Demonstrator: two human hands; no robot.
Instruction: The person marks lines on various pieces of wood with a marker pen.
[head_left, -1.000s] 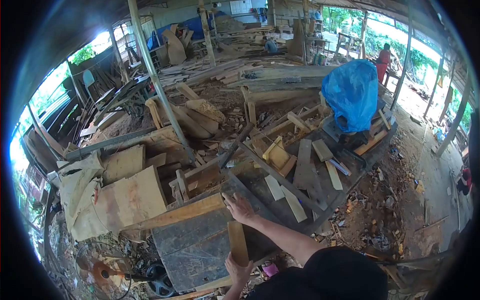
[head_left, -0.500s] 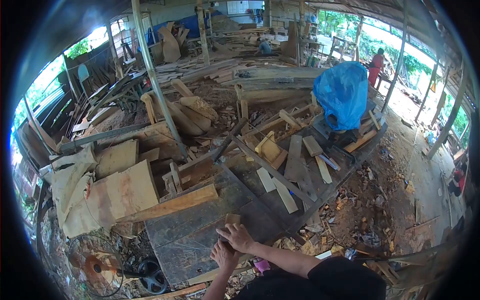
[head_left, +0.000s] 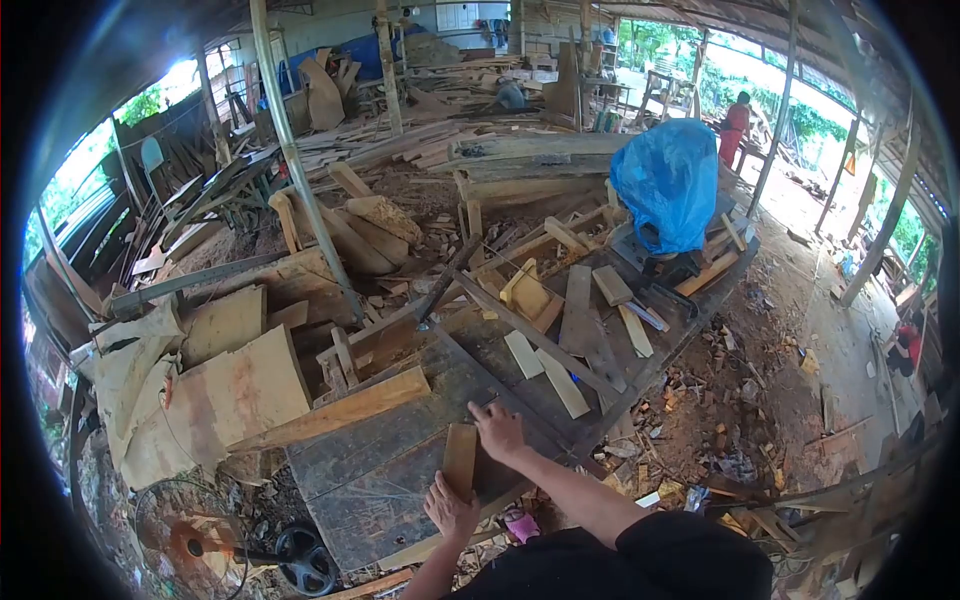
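Note:
A short, flat wooden block [head_left: 460, 460] stands out lengthwise from my left hand [head_left: 452, 512], whose fingers are closed round its near end. My right hand [head_left: 500, 432] is just right of the block, apart from it, over the dark workbench [head_left: 385, 490]. A thin dark stick [head_left: 490, 402] shows at the right fingertips; its kind is too small to tell, and the fingers seem bent in on it.
A long plank [head_left: 370, 398] lies across the bench behind my hands. Wood offcuts [head_left: 562, 385] and a blue plastic-covered machine [head_left: 665, 190] are to the right. A fan [head_left: 190, 545] stands lower left. A person in red [head_left: 735, 130] is in the background.
My right hand has come off the block and moved right and away from me. The block, in my left hand, now shows its broad face. The view has shifted slightly.

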